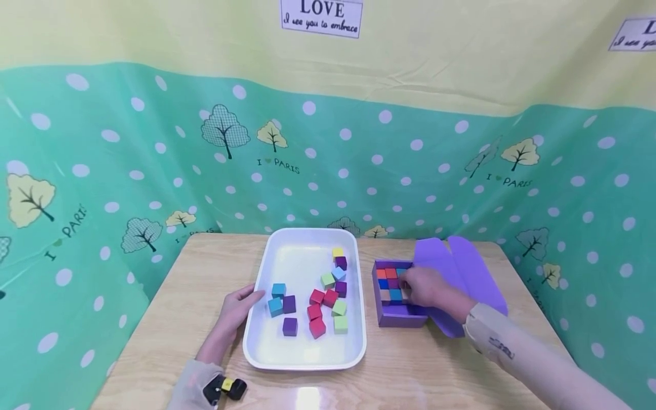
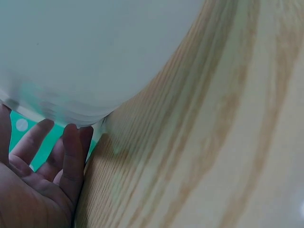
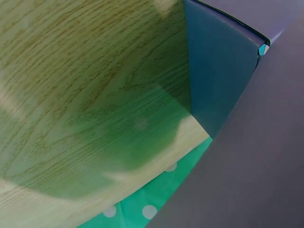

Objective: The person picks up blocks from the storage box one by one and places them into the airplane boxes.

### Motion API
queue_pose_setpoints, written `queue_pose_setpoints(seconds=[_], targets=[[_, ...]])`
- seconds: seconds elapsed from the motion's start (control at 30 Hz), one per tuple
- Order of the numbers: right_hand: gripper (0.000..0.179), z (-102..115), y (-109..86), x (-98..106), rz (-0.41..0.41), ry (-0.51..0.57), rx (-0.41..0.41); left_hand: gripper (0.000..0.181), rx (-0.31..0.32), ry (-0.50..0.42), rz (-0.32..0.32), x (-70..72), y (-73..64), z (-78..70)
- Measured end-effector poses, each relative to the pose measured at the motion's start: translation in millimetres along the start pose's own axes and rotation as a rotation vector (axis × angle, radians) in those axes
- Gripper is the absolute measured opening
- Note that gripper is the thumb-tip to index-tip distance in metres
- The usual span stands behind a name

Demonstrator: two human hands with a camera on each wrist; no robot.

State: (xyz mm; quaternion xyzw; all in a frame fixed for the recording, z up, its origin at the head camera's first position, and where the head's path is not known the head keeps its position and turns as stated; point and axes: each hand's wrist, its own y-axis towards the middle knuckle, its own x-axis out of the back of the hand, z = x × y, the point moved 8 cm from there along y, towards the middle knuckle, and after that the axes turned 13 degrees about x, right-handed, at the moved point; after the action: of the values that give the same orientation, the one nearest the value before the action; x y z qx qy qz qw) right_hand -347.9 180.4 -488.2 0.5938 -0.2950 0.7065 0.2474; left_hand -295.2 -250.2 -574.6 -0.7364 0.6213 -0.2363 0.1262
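Observation:
My left hand point(image 1: 237, 310) holds the left side of a white tray point(image 1: 251, 348), thumb over the rim. In the left wrist view its fingers point(image 2: 71, 156) meet the tray's outer wall from below. Inside the tray lie loose cubes: several red cubes point(image 1: 317, 327), purple cubes point(image 1: 290, 326), light green cubes point(image 1: 340, 324), blue cubes point(image 1: 275, 307) and a yellow cube point(image 1: 337, 253). My right hand point(image 1: 422, 286) reaches into a purple box point(image 1: 402, 321), fingers bent down over rows of coloured cubes point(image 1: 392, 283). Its fingertips are hidden, and I cannot tell whether they pinch a cube.
The box's purple lid point(image 1: 468, 273) lies folded open to the right, under my right forearm, and fills much of the right wrist view. Tray and box stand side by side on a wooden table point(image 1: 215, 256). A green and yellow patterned cloth point(image 1: 287, 193) hangs behind and at both sides.

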Motion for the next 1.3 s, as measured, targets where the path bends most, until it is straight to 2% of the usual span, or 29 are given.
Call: queue_pose_setpoints(seconds=[0.37,0.5,0.63,0.73,0.87,1.0,1.2,1.3], targets=[[0.028,5.4,4.4,-3.2,-0.035,-0.036,0.014,0.062,-0.007,-0.045,-0.002,5.6,-6.9,2.5],[0.025,7.4,5.9,-2.8,-0.038,-0.033,0.009,0.061,-0.001,-0.072,0.004,6.4,-8.4,4.8],[0.021,14.7,8.4,4.9,-0.047,0.060,-0.002,0.061,0.006,-0.068,-0.005,7.6,-8.8,5.9],[0.021,36.1,15.3,23.1,-0.071,0.147,0.010,0.062,0.002,-0.050,-0.009,9.2,-8.7,4.7],[0.016,86.6,39.3,54.7,-0.106,0.176,0.111,0.061,-0.002,-0.043,-0.016,12.0,-9.4,2.5],[0.008,134.3,75.9,68.8,-0.087,0.184,0.197,0.062,0.003,-0.056,-0.008,10.9,-9.0,1.5],[0.003,171.8,139.6,53.3,-0.054,0.263,0.216,0.059,-0.005,-0.093,0.006,3.9,-2.6,0.7],[0.011,184.0,167.6,40.0,-0.025,0.283,0.209,0.058,-0.019,-0.112,0.016,-1.0,0.9,-0.7]])
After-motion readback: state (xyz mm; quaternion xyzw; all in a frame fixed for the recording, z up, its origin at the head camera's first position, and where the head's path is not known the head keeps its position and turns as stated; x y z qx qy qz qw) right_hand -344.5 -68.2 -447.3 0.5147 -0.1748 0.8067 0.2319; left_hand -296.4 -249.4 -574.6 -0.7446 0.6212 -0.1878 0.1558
